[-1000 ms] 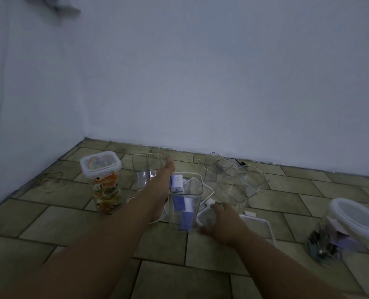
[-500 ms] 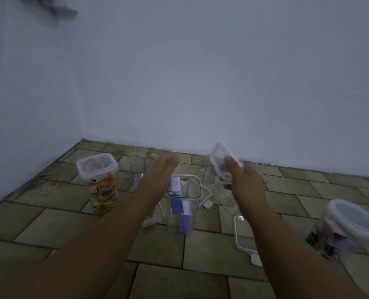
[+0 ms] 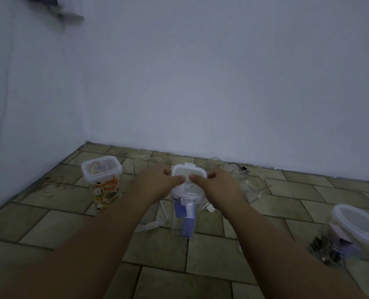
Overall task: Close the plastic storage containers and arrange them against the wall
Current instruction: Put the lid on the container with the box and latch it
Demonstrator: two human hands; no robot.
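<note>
A tall clear container (image 3: 184,214) with blue packets inside stands on the tiled floor in the middle. A white-rimmed lid (image 3: 188,172) sits on its mouth. My left hand (image 3: 157,183) grips the lid's left edge and my right hand (image 3: 217,182) grips its right edge, thumbs meeting at the near rim. To the left stands a closed container (image 3: 103,186) full of colourful items. At the far right a closed round container (image 3: 352,231) holds clips and pale packets.
Open empty clear containers (image 3: 250,182) lie behind my hands near the white wall (image 3: 200,83). A loose lid (image 3: 155,221) rests on the floor left of the middle container. A side wall (image 3: 17,104) closes the corner on the left.
My right hand picked a lid off the floor, lifted it and brought it onto the middle container. My left hand moved in from beside the container and now holds the lid's other edge.
</note>
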